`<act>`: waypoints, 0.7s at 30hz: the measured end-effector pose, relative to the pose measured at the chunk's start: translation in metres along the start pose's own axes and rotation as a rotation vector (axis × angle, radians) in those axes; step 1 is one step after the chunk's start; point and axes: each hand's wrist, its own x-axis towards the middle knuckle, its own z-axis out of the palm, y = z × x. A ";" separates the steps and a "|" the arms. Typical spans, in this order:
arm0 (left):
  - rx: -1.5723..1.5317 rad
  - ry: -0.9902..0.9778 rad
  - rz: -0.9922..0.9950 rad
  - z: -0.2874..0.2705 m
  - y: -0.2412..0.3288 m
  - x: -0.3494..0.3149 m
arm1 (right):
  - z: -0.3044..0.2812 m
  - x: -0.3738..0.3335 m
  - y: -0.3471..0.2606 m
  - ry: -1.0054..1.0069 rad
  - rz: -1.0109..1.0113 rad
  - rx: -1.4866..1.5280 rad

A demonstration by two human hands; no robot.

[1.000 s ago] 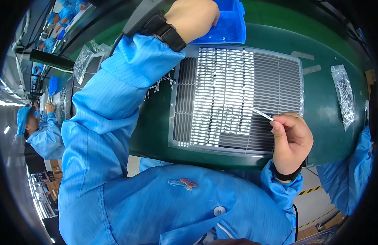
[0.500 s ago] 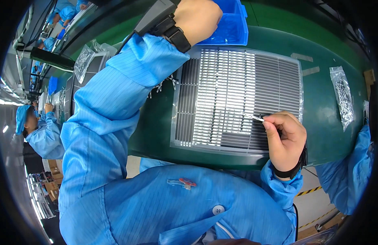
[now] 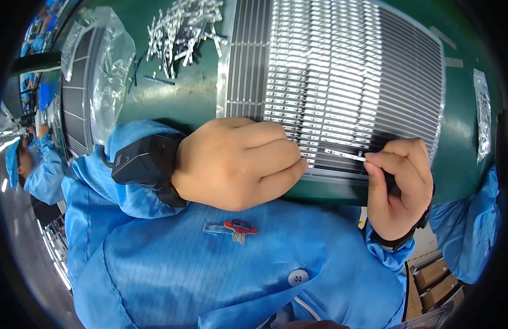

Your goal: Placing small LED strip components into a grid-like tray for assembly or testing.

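My right hand (image 3: 399,183) pinches the end of a small white strip with dark marks (image 3: 343,155) between thumb and forefinger. The strip lies over the lower part of a dark slotted tray (image 3: 410,82). Rows of similar white strips (image 3: 325,71) fill the tray's middle columns, while bare dark slots show at both sides. My left hand (image 3: 240,164) is closed, back upward, over the tray's lower left corner. Its fingertips are hidden underneath, so anything in them cannot be made out.
A loose pile of strips (image 3: 185,33) lies on the green table (image 3: 177,98) left of the tray. Beyond it are a clear plastic bag (image 3: 111,71) and another dark tray (image 3: 77,82). A bag of small parts (image 3: 483,118) lies at the right. A co-worker (image 3: 40,170) sits far left.
My left hand has come down from the blue bin at the top to the tray's lower left corner. The right hand keeps its pinch on the strip. The view has shifted, uncovering the pile.
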 end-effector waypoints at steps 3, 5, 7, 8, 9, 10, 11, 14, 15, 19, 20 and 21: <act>0.013 0.113 0.041 0.013 -0.005 -0.004 | 0.005 -0.004 0.000 -0.040 0.020 -0.027; 0.048 0.111 0.058 0.014 -0.006 -0.006 | 0.006 -0.005 0.000 -0.057 0.029 -0.047; 0.032 0.097 0.064 0.017 -0.009 -0.007 | 0.008 -0.007 0.000 -0.038 0.059 -0.044; 0.027 0.079 0.084 0.019 -0.010 -0.007 | 0.009 -0.008 0.001 -0.026 0.074 -0.042; 0.021 0.082 0.071 0.019 -0.009 -0.007 | 0.011 -0.006 0.003 -0.026 0.035 -0.049; 0.005 0.097 0.056 0.019 -0.008 -0.007 | 0.011 -0.005 0.002 -0.037 0.035 -0.045; -0.009 0.112 0.042 0.019 -0.007 -0.007 | 0.012 -0.004 0.002 -0.040 0.028 -0.047; 0.020 0.132 0.048 0.020 -0.007 -0.007 | 0.010 -0.002 0.003 -0.060 0.016 -0.062; 0.014 0.133 0.046 0.021 -0.007 -0.006 | 0.010 -0.003 0.004 -0.062 0.008 -0.069; 0.018 0.169 0.018 0.025 -0.004 -0.005 | 0.009 -0.004 0.004 -0.068 0.009 -0.072; 0.035 0.182 0.020 0.026 -0.003 -0.005 | 0.009 -0.005 0.004 -0.070 0.009 -0.081; 0.032 0.184 0.015 0.027 -0.004 -0.006 | 0.008 -0.005 0.005 -0.072 0.010 -0.091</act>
